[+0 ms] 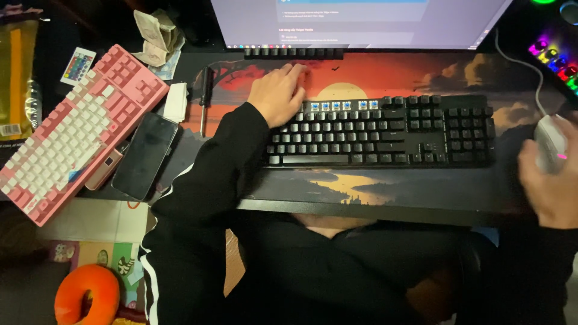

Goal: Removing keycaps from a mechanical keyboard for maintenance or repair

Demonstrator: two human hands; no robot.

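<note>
Black keyboard lies between the hands, long axis running left-right across the desk mat; left hand is on it, right hand well off its right end. Left hand rests loosely curled, palm down, over the top-left keys, fingers reaching past the upper edge, gripping nothing. Right hand is cupped over the white mouse, fingers draped on it, blurred. Pink keyboard and phone sit left of left arm.
</note>
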